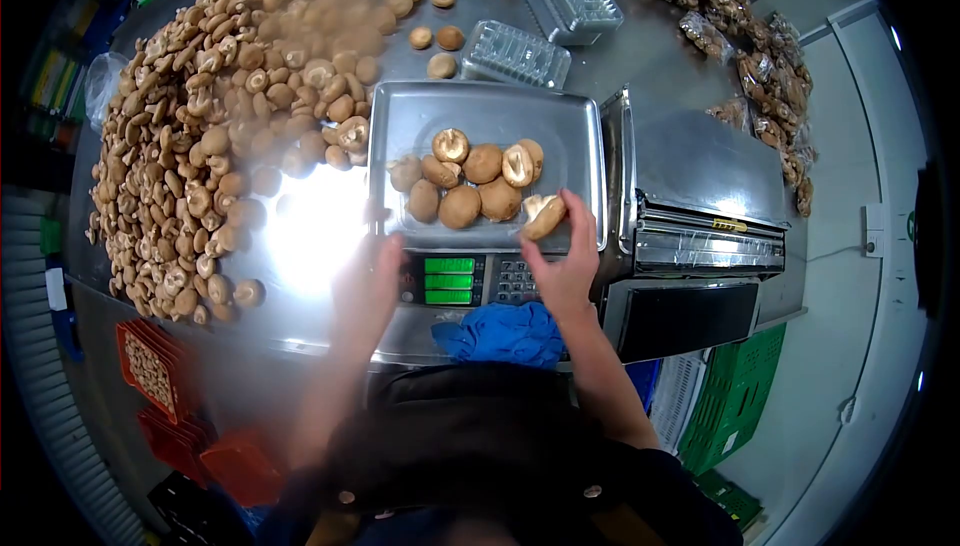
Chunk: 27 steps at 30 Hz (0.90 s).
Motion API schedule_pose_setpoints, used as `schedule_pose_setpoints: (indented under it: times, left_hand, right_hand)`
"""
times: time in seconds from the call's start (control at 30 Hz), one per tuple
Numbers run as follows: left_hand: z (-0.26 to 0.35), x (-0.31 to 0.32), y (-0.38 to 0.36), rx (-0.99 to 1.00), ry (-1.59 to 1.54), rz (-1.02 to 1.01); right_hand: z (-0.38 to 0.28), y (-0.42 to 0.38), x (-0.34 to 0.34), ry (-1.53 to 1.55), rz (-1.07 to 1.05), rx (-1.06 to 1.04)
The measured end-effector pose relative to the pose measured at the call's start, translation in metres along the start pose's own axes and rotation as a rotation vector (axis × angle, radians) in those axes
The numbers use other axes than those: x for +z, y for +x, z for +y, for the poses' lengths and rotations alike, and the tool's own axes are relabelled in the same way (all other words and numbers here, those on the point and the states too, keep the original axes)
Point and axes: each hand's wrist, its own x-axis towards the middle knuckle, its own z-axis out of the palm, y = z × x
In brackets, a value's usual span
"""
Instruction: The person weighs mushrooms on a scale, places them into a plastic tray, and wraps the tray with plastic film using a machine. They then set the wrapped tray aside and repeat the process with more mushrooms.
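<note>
My right hand (566,251) pinches a shiitake mushroom (543,216) between thumb and fingers, over the front right part of the steel tray (400,106) of a scale. Several brown mushrooms (460,207) lie grouped in that tray, some with pale stems facing up. At the tray's left front edge is my left hand (368,271), blurred, its fingers too smeared to make out. Close above its fingertips, a hazy mushroom (405,174) sits at the left of the group. Below the tray, the scale's display (449,281) glows green.
A large heap of mushrooms (190,146) covers the table's left side. Clear plastic punnets (515,54) stand behind the scale. To the right is a wrapping machine (705,236), with bagged mushrooms (775,86) beyond. A crumpled blue cloth (503,334) lies in front; red crates (150,371) stand lower left.
</note>
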Motion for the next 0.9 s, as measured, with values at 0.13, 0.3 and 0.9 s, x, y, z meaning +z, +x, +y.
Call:
schedule_pose_setpoints:
  times: [0.13, 0.3, 0.9]
  left_hand:
    - [0.004, 0.021, -0.029, -0.037, -0.633, -0.259]
    - [-0.043, -0.021, -0.037, -0.195, -0.460, 0.018]
    - [-0.047, 0.038, 0.093, 0.258, 0.011, 0.076]
  right_hand:
    - [-0.058, -0.014, 0.013, 0.029, -0.258, -0.234]
    - [-0.058, -0.001, 0.014, 0.130, -0.402, -0.233]
    - [0.035, 0.067, 0.056, 0.150, -0.055, 0.127]
